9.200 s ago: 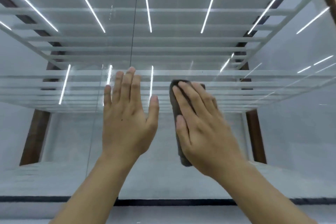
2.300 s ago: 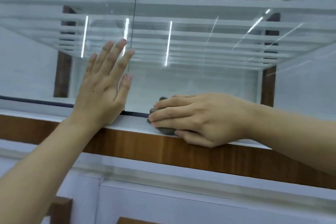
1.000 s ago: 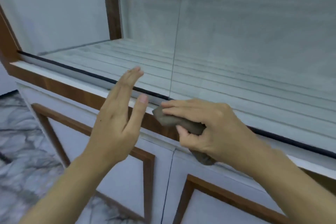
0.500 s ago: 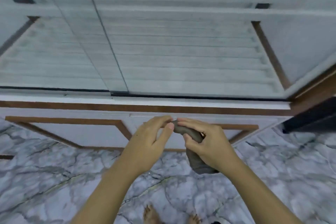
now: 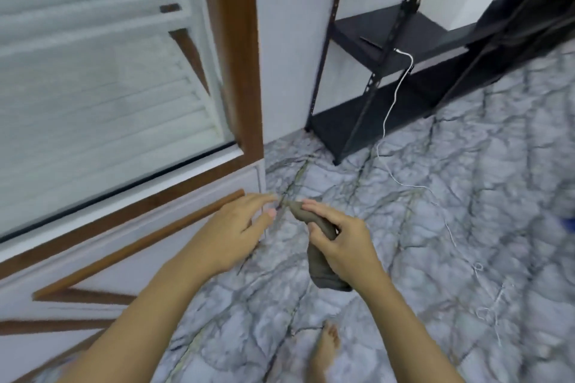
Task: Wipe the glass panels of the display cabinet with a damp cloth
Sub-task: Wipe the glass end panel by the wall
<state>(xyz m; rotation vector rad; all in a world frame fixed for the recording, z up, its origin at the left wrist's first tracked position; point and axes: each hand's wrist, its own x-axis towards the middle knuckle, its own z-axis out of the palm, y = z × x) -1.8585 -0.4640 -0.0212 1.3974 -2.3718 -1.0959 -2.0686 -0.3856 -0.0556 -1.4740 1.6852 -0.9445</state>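
Note:
My right hand (image 5: pixel 340 241) grips a rolled grey-brown cloth (image 5: pixel 322 270), whose lower end hangs below my palm. My left hand (image 5: pixel 233 227) hovers just left of the cloth's upper tip with fingers relaxed, holding nothing and not touching it. The display cabinet's glass panel (image 5: pixel 93 96) fills the upper left, framed in brown wood (image 5: pixel 236 50); white slatted shelves show through it. Both hands are below and to the right of the glass, over the floor.
A grey marbled floor (image 5: pixel 435 242) lies underneath. A black metal rack (image 5: pixel 389 50) stands at the upper right with a white cable (image 5: pixel 392 109) trailing from it across the floor. The cabinet's white lower doors (image 5: pixel 109 246) are at the left. A bare foot (image 5: pixel 325 348) shows below.
The view has swung right, away from the cabinet front toward the rack and floor. My left hand has come off the cloth's tip; my right hand still holds the cloth.

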